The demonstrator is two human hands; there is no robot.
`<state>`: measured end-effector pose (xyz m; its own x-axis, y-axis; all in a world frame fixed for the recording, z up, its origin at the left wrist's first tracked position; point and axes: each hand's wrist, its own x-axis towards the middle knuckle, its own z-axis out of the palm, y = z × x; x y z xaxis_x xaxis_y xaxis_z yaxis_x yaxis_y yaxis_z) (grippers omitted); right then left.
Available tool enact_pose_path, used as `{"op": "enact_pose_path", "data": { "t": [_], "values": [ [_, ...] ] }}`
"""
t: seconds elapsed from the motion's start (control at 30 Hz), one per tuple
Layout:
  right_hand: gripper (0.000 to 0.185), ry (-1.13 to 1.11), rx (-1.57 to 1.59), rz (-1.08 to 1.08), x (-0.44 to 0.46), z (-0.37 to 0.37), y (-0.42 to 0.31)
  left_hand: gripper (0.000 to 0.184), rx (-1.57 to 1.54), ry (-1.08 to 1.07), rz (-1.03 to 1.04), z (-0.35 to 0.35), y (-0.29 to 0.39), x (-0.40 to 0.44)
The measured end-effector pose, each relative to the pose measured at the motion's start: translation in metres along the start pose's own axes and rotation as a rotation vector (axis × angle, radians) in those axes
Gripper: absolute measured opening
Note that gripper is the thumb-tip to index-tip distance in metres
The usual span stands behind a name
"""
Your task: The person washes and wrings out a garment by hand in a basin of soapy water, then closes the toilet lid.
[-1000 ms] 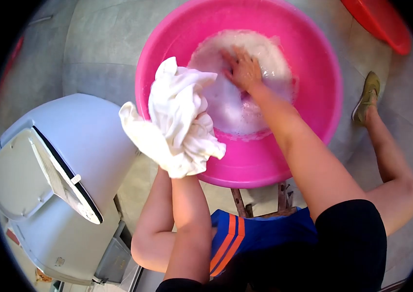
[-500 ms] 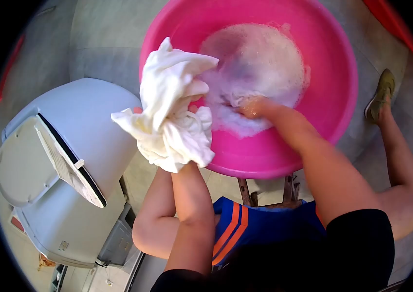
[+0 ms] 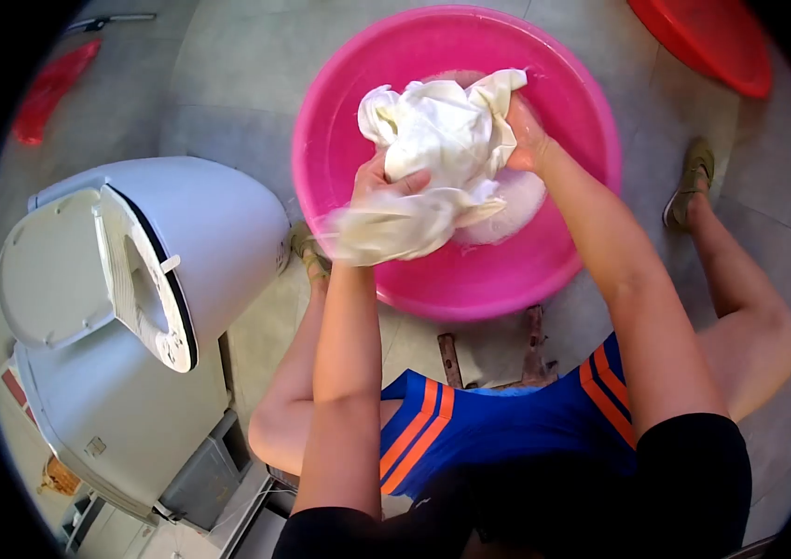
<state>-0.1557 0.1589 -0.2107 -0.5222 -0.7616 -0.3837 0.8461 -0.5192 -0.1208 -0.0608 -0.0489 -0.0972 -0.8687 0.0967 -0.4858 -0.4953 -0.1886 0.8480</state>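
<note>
A bunched white cloth (image 3: pixel 447 130) is held up over the pink basin (image 3: pixel 544 270); what kind of garment it is, I cannot make out. My left hand (image 3: pixel 384 182) grips its lower left part, thumb over the fabric, while a loose end hangs blurred across my wrist. At the cloth's right edge, my right hand (image 3: pixel 528 140) is wet and closed on the fabric, its fingertips partly hidden. Below the cloth, soapy water (image 3: pixel 512 205) with foam lies in the bottom of the basin, mostly covered from view.
To the left stands a white toilet (image 3: pixel 218 205) with its lid and seat raised. A red basin (image 3: pixel 712 42) sits on the floor at the upper right, and a red plastic bag (image 3: pixel 55 88) lies at the upper left. Wooden stool legs (image 3: pixel 535 340) show before my knees.
My right hand has come up out of the soapy water and taken hold of the cloth. My left hand has brought the cloth rightward over the basin, and the view has shifted.
</note>
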Motion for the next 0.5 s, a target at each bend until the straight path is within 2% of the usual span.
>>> {"op": "enact_pose_path", "data": {
  "t": [0.03, 0.07, 0.13, 0.17, 0.27, 0.33, 0.4, 0.5],
  "values": [
    [0.052, -0.059, 0.011, -0.007, -0.006, 0.005, -0.006, 0.037, 0.1, 0.062, 0.055, -0.003, -0.006, 0.004],
    [0.053, 0.015, -0.174, -0.029, -0.013, 0.009, -0.01, 0.035, 0.199, 0.127, 0.108, -0.011, -0.014, 0.012],
    [0.056, 0.162, -0.545, -0.073, -0.031, 0.035, -0.014, 0.027, 0.586, 0.342, 0.386, -0.025, -0.022, 0.015],
    [0.057, 0.162, -0.629, -0.102, -0.041, 0.057, -0.018, 0.018, 0.758, 0.438, 0.484, -0.03, -0.026, 0.015],
    [0.052, 0.546, -0.927, -0.193, -0.034, 0.084, -0.026, 0.017, 0.444, 0.469, 0.341, -0.026, -0.014, 0.002],
    [0.053, 0.061, -0.939, -0.258, -0.059, 0.136, -0.037, 0.014, 0.359, 0.511, 0.436, -0.016, 0.012, -0.01],
    [0.05, -0.033, -0.872, -0.293, -0.064, 0.175, -0.041, 0.02, 0.108, 0.46, 0.463, -0.008, 0.039, -0.027],
    [0.028, -0.289, -0.681, -0.392, -0.092, 0.263, -0.029, 0.027, -0.214, 0.292, 0.626, 0.003, 0.084, -0.059]
  ]
}}
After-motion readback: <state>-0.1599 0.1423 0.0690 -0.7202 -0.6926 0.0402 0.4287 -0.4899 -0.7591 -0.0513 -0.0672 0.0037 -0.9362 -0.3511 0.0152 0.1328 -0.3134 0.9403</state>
